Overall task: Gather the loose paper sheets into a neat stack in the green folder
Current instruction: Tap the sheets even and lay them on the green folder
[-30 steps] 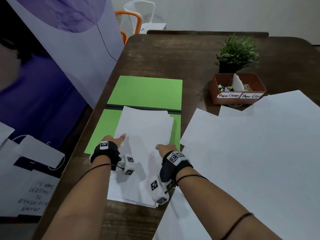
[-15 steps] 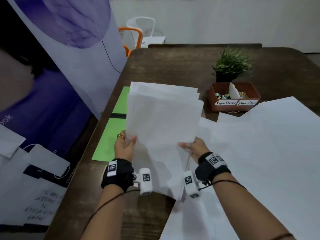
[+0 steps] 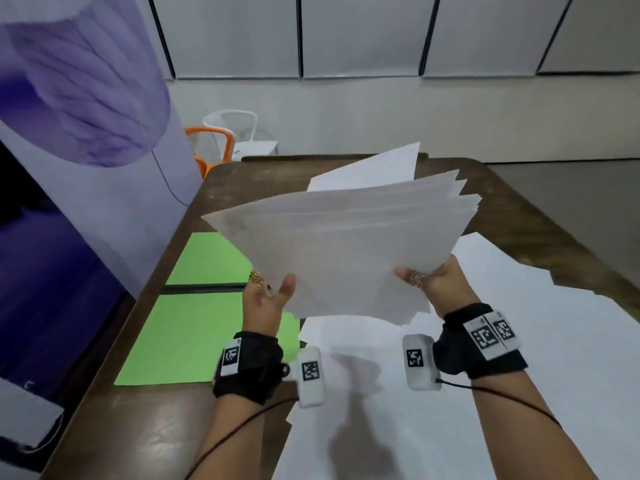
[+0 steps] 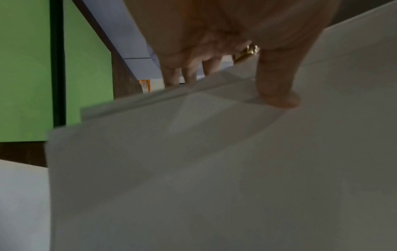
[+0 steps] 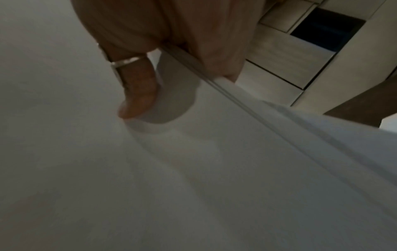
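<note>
**Head view: paper stack lifted above the open folder**

Head camera shows both hands holding a bundle of white paper sheets (image 3: 346,244) in the air over the dark wooden table (image 3: 145,431). The left hand (image 3: 265,301) grasps the stack's near left corner, thumb on top and fingers underneath; the left wrist view confirms the thumb (image 4: 277,88) pressed on the top sheet with the other fingers curled below the edge. The right hand (image 3: 436,285) grasps the near right edge the same way, its ringed thumb (image 5: 137,95) lying on the paper. The sheets are unevenly aligned, their far corners fanned out and one sheet sticking up behind the rest.

Below and to the left of the stack, the green folder (image 3: 194,337) lies open and flat on the table, its dark spine running across the middle. More loose white sheets (image 3: 502,358) cover the table to the right, beneath the raised stack. An orange chair (image 3: 211,147) and a white chair (image 3: 242,129) stand beyond the table's far end.
</note>
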A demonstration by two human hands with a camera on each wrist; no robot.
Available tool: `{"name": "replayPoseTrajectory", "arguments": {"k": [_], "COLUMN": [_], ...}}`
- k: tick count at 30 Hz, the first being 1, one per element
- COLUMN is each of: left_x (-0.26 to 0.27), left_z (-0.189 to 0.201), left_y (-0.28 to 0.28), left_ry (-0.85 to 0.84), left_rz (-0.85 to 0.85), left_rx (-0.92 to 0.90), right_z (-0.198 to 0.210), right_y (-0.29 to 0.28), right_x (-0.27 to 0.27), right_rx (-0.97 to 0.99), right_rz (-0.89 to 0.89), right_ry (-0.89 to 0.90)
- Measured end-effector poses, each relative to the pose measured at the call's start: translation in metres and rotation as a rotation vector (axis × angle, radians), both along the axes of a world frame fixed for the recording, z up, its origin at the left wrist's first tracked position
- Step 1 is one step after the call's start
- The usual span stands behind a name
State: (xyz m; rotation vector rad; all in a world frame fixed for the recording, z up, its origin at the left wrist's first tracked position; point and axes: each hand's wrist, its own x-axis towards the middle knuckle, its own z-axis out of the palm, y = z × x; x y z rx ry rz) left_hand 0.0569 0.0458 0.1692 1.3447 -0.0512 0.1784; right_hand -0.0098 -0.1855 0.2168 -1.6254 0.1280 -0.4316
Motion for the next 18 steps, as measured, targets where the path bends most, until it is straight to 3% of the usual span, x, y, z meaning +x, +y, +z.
{"name": "replayPoseTrajectory", "arguments": {"k": [7,11,18], "left_x": [0.008,0.001,-0.013], "left_z": [0.000,-0.008,-0.024], "left_y": [-0.034,-0.058,-0.091], "left_ry": [-0.023,0.078,-0.005], "left_rz": [-0.398,-0.367,-0.209], "left_rx": [0.010,-0.002,0.227], "right_z": [0.005,-0.015,-0.054], "right_y": [-0.051,-0.070,-0.086], "right_x": [-0.027,-0.039,-0.049], "right_rx": [0.069,0.103,0.118], "right_rz": [0.030,-0.055,-0.249], "right_ry": [0.076,0.155,0.195]}}
